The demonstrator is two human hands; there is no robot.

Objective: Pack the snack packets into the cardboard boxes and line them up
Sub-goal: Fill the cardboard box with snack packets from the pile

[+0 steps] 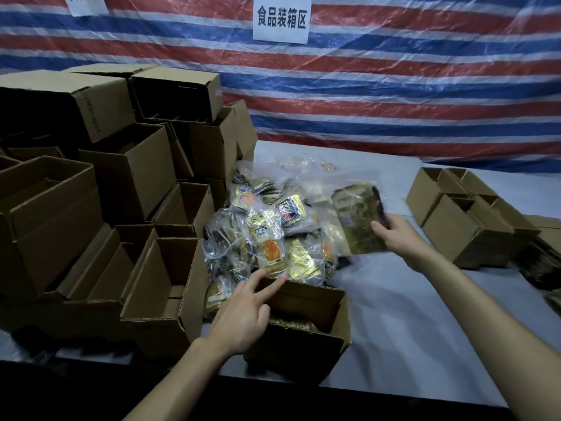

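An open cardboard box [312, 338] stands at the table's near edge with gold packets inside. My left hand [243, 311] reaches over its far left corner, fingers straight, tips touching the snack packets [270, 229], a heap of gold, black and orange packets in clear plastic bags behind the box. My right hand [400, 238] grips a flat gold packet [358, 220] by its right edge, lifted above the table to the right of the heap.
Open empty cardboard boxes [100, 208] are stacked high on the left. A row of smaller boxes [461, 214] stands at the right, with dark packets [537, 262] piled beside them. A striped tarpaulin with paper signs hangs behind. The table [403, 314] has a white cover.
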